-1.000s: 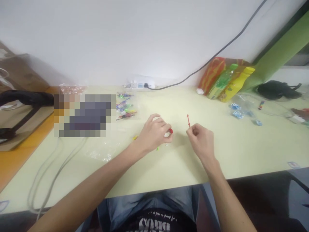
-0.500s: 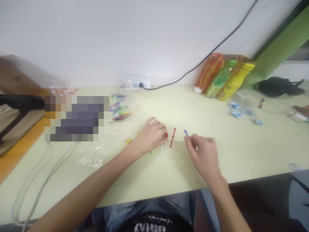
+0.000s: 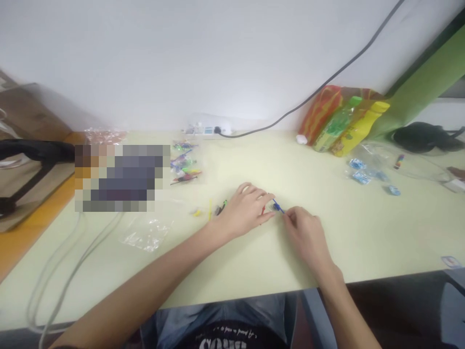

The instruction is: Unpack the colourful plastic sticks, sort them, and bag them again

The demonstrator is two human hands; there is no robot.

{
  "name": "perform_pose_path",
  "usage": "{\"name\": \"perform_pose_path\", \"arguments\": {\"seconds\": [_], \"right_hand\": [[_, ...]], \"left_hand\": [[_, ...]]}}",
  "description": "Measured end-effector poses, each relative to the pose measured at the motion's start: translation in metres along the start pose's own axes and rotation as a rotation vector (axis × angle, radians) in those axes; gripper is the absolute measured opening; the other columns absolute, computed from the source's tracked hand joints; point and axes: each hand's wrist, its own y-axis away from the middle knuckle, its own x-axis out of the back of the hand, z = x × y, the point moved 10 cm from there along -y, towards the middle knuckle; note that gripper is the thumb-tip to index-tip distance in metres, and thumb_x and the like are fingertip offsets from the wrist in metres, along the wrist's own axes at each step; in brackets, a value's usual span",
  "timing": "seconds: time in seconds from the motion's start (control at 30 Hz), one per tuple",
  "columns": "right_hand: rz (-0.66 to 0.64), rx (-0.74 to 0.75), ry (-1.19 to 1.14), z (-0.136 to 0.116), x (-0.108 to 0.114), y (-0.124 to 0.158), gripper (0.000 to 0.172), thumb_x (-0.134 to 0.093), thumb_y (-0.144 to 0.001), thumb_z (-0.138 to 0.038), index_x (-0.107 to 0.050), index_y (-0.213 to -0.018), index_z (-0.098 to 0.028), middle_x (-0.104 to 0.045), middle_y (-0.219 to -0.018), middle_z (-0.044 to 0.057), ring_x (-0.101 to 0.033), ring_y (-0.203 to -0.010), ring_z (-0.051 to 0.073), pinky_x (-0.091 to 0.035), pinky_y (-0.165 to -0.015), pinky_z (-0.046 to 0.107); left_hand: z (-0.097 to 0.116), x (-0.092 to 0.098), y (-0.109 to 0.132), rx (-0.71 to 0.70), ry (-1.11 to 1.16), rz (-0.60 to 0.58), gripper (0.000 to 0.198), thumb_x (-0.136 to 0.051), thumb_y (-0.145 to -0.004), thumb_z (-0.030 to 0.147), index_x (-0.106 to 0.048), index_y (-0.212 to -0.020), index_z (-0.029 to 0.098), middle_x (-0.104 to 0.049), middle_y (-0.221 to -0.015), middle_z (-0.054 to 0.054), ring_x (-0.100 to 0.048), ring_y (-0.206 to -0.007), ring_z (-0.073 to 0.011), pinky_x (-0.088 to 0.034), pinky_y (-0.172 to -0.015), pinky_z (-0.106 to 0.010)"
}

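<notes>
My right hand [image 3: 305, 232] pinches the lower end of a thin blue stick with an arrow-shaped tip [image 3: 279, 208]; a small dark blue piece shows around its middle. My left hand [image 3: 250, 211] reaches in from the left, palm down, thumb and forefinger apart on either side of the stick. Its forefinger is at the stick's upper end; whether it touches is unclear. Part of a red arrow stick [image 3: 263, 210] shows between those fingers, the rest hidden. Left of the left hand lie small black and green pieces [image 3: 220, 208], a yellow stick [image 3: 210, 209] and a yellow piece [image 3: 196, 213].
A clear bag of coloured pieces [image 3: 185, 165] lies behind the left hand. Farther left are crumpled clear plastic [image 3: 147, 235], a blurred-out device and white cables [image 3: 65, 271]. A power strip [image 3: 209, 130] and two bottles [image 3: 336, 126] stand by the wall. Blue packets [image 3: 359, 175] lie right.
My left hand has moved right, over the red stick to the blue one. My right hand still holds the blue stick, now close to the left fingers. The view has shifted slightly.
</notes>
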Motion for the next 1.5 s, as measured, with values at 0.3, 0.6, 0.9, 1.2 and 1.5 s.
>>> {"name": "perform_pose_path", "arguments": {"seconds": [0.3, 0.6, 0.9, 1.2, 1.5], "right_hand": [[0.332, 0.121, 0.072, -0.022, 0.033, 0.016, 0.019, -0.046, -0.103, -0.028, -0.055, -0.087, -0.021, -0.069, -0.078, 0.003, -0.058, -0.066, 0.018, -0.033, -0.082, 0.037], [0.21, 0.173, 0.075, -0.025, 0.026, 0.005, 0.022, -0.04, -0.102, -0.024, -0.054, -0.085, -0.021, -0.064, -0.074, 0.002, -0.055, -0.066, 0.018, -0.033, -0.077, 0.035], [0.219, -0.06, -0.085, 0.011, 0.045, -0.014, 0.033, -0.043, -0.097, -0.03, -0.043, -0.064, -0.024, -0.051, -0.057, -0.001, -0.041, -0.053, 0.016, -0.028, -0.063, 0.033], [-0.01, -0.066, -0.027, 0.026, 0.007, -0.008, 0.035, -0.046, -0.093, -0.031, -0.04, -0.06, -0.023, -0.055, -0.056, 0.0, -0.04, -0.051, 0.015, -0.024, -0.061, 0.032], [0.007, -0.076, -0.058, 0.019, 0.004, 0.002, 0.043, -0.045, -0.1, -0.043, -0.037, -0.061, -0.023, -0.047, -0.056, -0.002, -0.037, -0.054, 0.016, -0.024, -0.06, 0.032]], "left_hand": [[0.004, -0.004, -0.021, 0.175, 0.043, 0.089, 0.036, -0.061, -0.097, 0.051, -0.068, -0.108, 0.017, -0.076, -0.096, -0.007, -0.069, -0.094, -0.0251, -0.046, -0.101, -0.046], [0.013, 0.0, -0.028, 0.087, 0.092, 0.043, 0.027, -0.06, -0.098, 0.042, -0.073, -0.092, 0.019, -0.074, -0.081, -0.003, -0.068, -0.077, -0.0197, -0.049, -0.091, -0.039], [0.01, 0.011, -0.032, 0.027, 0.047, 0.054, 0.022, -0.061, -0.093, 0.032, -0.07, -0.075, 0.022, -0.071, -0.069, 0.001, -0.066, -0.07, -0.0169, -0.044, -0.098, -0.039], [0.005, -0.018, -0.024, -0.005, -0.131, -0.013, 0.018, -0.076, -0.087, 0.038, -0.073, -0.086, 0.02, -0.073, -0.114, -0.006, -0.063, -0.111, -0.0265, -0.041, -0.102, -0.046], [0.013, -0.003, 0.003, 0.004, -0.146, 0.082, 0.028, -0.066, -0.095, 0.042, -0.068, -0.112, 0.02, -0.068, -0.125, -0.01, -0.059, -0.118, -0.0287, -0.045, -0.104, -0.05]]}}
